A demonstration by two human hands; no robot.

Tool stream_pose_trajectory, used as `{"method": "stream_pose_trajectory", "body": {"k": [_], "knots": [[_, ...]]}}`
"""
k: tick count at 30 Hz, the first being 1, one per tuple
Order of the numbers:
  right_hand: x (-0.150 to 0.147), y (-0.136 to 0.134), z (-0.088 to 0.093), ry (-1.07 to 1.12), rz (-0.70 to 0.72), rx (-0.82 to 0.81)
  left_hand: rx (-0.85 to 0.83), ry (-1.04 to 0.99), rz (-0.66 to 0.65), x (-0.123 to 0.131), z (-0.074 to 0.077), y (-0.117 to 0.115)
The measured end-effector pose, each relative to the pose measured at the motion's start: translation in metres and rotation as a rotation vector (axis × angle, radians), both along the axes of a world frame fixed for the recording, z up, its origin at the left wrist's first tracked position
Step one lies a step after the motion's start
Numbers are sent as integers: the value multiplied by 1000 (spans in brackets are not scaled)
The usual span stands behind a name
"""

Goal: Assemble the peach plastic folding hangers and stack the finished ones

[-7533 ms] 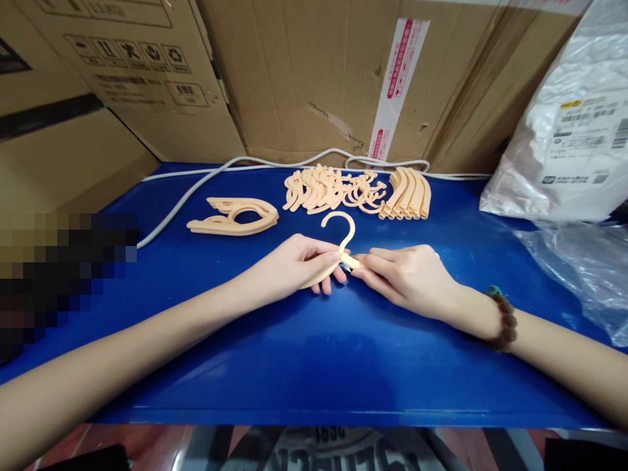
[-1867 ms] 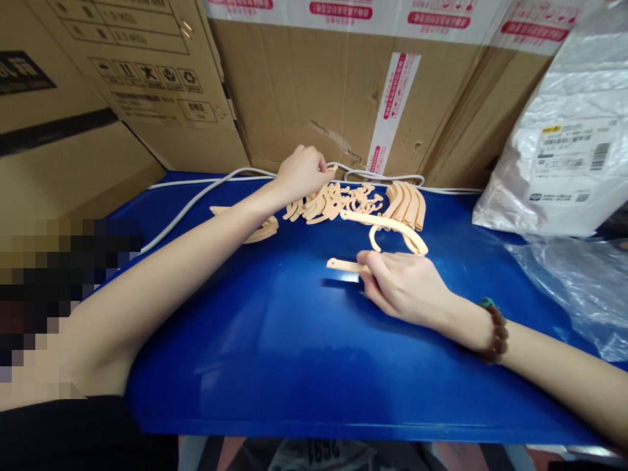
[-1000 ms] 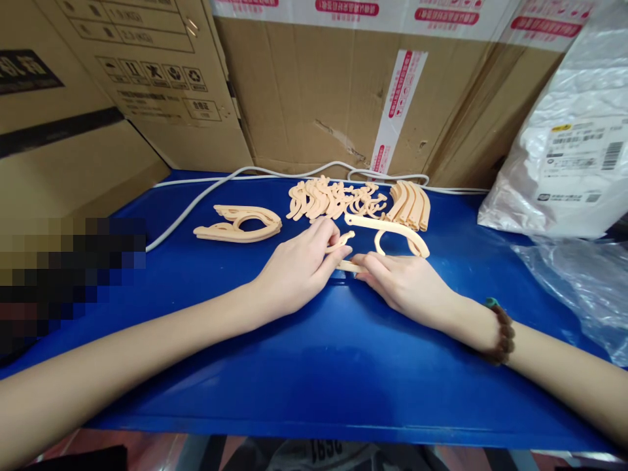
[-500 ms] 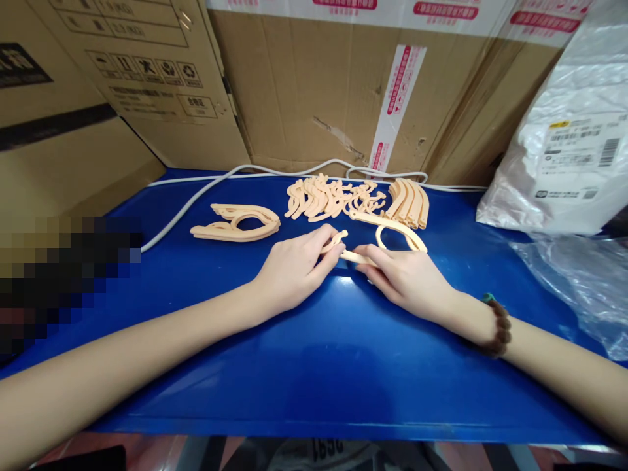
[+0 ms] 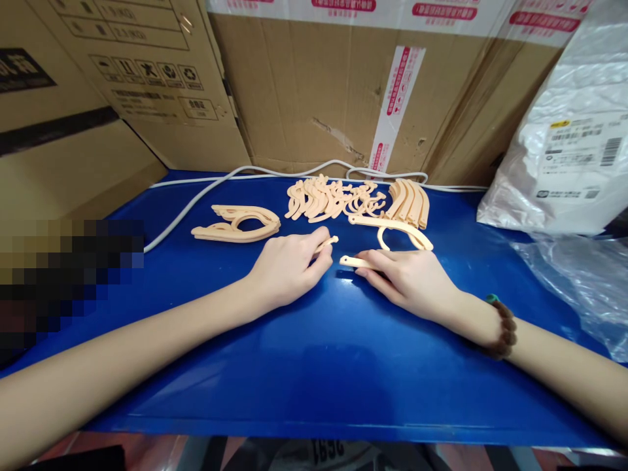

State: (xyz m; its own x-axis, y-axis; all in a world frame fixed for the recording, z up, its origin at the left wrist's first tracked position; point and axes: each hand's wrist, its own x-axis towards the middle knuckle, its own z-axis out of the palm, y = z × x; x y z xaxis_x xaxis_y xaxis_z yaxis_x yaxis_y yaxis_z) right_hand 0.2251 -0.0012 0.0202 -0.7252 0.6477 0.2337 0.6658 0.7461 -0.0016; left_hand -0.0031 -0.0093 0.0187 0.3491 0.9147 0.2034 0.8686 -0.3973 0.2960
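My left hand (image 5: 289, 268) rests on the blue table (image 5: 304, 353) with its fingers curled round a small peach plastic hook piece (image 5: 328, 243). My right hand (image 5: 409, 281) lies just to the right and pinches the near end (image 5: 350, 261) of a peach hanger part whose curved arm (image 5: 392, 226) sticks out behind the fingers. A small gap separates the two pieces. Behind the hands lie a heap of loose peach hooks (image 5: 333, 196) and a row of stacked hanger arms (image 5: 408, 201). To the left sits a small stack of assembled hangers (image 5: 238, 224).
Cardboard boxes (image 5: 318, 85) wall off the back and left. A white cable (image 5: 196, 196) runs along the table's far edge. Plastic bags (image 5: 564, 144) lie at the right. A blurred patch covers the left edge. I wear a bead bracelet (image 5: 503, 327) on my right wrist.
My left hand fetched a hook from the far heap and brought it to the part in my right hand. The two pieces touched half a second ago; now they are slightly apart.
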Motion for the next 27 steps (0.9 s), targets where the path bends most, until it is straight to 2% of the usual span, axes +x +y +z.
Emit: {"method": "stream_pose_trajectory", "body": {"k": [10, 19, 27], "knots": [[10, 9, 2, 12, 92, 105, 43, 68, -112, 2, 0, -2], [8, 9, 0, -22, 108, 130, 98, 98, -194, 2, -2, -1], [8, 9, 0, -24, 117, 148, 83, 121, -211, 2, -3, -1]]}}
